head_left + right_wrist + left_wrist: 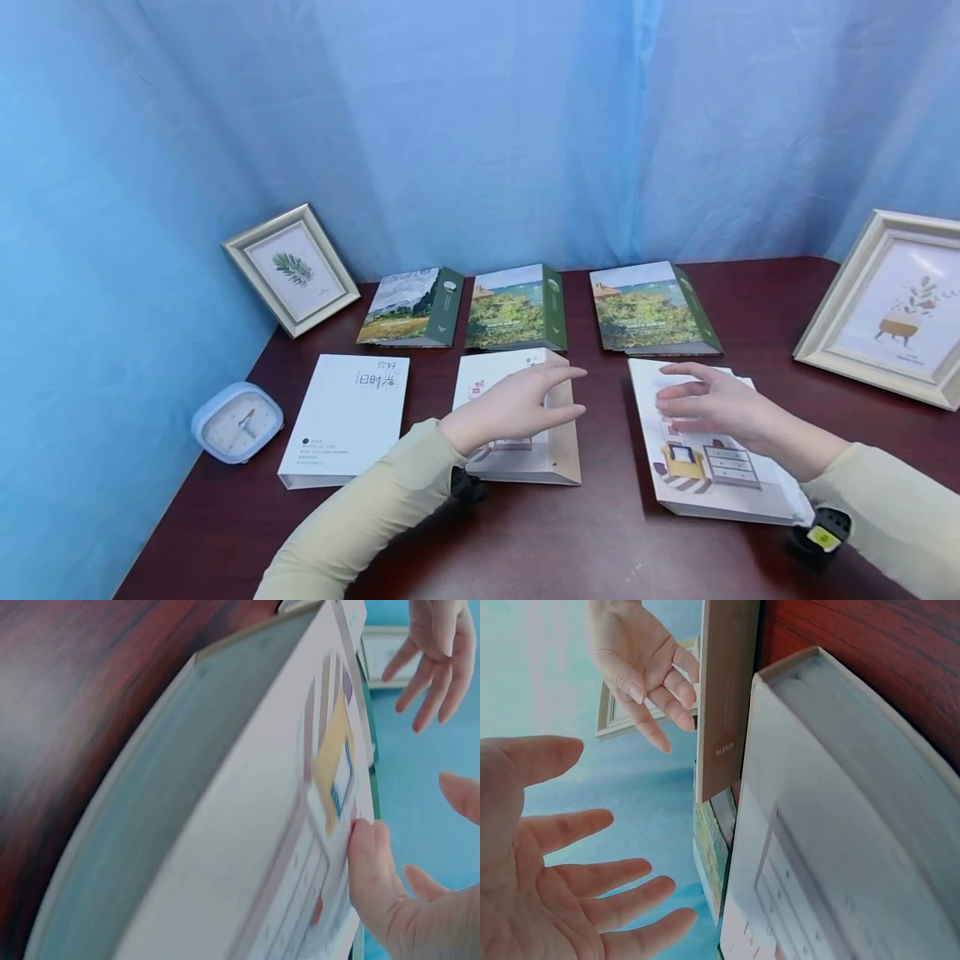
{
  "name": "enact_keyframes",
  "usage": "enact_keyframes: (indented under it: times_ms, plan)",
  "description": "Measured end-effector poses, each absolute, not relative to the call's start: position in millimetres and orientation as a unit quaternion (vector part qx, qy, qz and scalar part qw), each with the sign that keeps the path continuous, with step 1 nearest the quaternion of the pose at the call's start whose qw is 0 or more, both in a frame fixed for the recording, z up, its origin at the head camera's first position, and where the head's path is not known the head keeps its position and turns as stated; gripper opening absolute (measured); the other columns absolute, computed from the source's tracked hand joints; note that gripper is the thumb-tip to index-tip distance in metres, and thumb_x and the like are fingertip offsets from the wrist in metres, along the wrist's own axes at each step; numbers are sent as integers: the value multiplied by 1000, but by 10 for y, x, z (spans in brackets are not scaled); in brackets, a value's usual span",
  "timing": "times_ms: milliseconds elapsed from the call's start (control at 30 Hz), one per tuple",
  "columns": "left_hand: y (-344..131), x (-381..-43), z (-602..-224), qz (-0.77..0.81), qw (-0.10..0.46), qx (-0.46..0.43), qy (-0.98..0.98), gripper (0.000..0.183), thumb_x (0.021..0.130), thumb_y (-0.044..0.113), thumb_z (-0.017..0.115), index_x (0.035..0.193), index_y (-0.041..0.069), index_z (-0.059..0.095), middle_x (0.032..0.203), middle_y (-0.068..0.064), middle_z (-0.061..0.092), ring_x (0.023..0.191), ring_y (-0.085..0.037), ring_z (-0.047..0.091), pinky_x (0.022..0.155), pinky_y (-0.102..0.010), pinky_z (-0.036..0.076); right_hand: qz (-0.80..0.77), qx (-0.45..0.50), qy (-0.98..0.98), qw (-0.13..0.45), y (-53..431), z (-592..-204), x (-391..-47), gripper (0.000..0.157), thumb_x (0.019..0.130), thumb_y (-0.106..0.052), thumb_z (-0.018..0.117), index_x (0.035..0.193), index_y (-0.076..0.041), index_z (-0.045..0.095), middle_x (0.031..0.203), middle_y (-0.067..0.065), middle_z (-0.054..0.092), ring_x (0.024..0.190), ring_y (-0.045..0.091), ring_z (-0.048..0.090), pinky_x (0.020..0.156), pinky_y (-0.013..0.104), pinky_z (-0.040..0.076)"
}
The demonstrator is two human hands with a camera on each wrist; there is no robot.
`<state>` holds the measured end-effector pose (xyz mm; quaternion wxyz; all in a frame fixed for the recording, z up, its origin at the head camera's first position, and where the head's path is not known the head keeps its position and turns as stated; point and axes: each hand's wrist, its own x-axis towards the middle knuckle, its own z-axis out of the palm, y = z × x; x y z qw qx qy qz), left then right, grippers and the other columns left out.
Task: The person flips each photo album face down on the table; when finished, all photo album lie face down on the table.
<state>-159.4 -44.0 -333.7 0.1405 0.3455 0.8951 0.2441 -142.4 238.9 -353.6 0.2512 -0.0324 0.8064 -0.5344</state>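
My left hand [513,404] hovers over the middle white album [562,454], fingers spread and holding nothing; the left wrist view shows its open palm [540,900] beside the album's cover [780,817]. Over the right white album [738,496], printed with a yellow armchair and a drawer chest, is my right hand [716,407], its fingers loosely bent. Fingertips [364,847] of that hand look close to the cover in the right wrist view; whether they touch it I cannot tell. A third white album [341,425] with dark lettering lies at the left.
Three green-spined albums, one with a mountain picture [401,304] and two with garden scenes [510,308] [648,304], lie along the back. Picture frames stand at left [330,304] and right [832,333]. A blue clock [237,422] sits at the left edge. Blue curtains [480,125] surround the dark table [570,542].
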Motion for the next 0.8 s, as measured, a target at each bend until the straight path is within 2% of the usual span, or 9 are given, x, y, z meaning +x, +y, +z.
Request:
enact_keyframes:
  times_ms: [200, 300, 467, 600, 700, 800]
  plan:
    - [-329, -1624, -3382, 332, 164, 314, 875, 55, 96, 35, 54, 146, 20, 37, 149, 0, 39, 138, -15, 35, 111, -33, 33, -487, -16, 837, 250, 2661, -3528, -1411, 80, 94, -26, 60, 146, 9, 11, 135, 36, 41, 111, 23, 58, 88, 40, 53]
    - [-254, -1644, -3413, 376, 179, 285, 863, 56, 96, 35, 54, 147, 24, 35, 150, 2, 38, 137, -19, 37, 109, -35, 36, -461, -15, 852, 249, 2805, -3531, -1415, 80, 95, -27, 58, 146, 11, 9, 136, 39, 36, 114, 27, 56, 90, 42, 52]
    - [-127, -1672, -3447, 455, 199, 227, 838, 54, 96, 34, 55, 146, 26, 37, 150, 0, 38, 136, -24, 40, 104, -37, 41, -428, -5, 871, 243, 2990, -3557, -1416, 83, 95, -30, 58, 144, 14, 7, 137, 44, 30, 121, 42, 47, 93, 48, 49]
    - [-31, -1671, -3494, 520, 210, 190, 806, 53, 96, 30, 55, 146, 24, 38, 151, -7, 36, 136, -25, 40, 101, -37, 44, -405, 14, 882, 240, 3078, -3574, -1401, 88, 93, -34, 60, 144, 14, 7, 135, 46, 25, 123, 52, 38, 94, 54, 45]
    - [48, -1657, -3535, 555, 215, 176, 784, 54, 96, 26, 56, 146, 22, 37, 151, -11, 33, 136, -26, 39, 96, -36, 48, -392, 23, 888, 240, 3122, -3582, -1386, 89, 92, -36, 61, 143, 15, 8, 133, 46, 24, 121, 54, 37, 94, 56, 44]
    - [134, -1640, -3575, 568, 223, 172, 773, 56, 95, 24, 57, 147, 22, 35, 152, -10, 31, 136, -27, 38, 92, -32, 50, -388, 28, 889, 241, 3154, -3600, -1365, 91, 91, -35, 63, 143, 15, 8, 131, 46, 25, 118, 53, 39, 93, 56, 44]
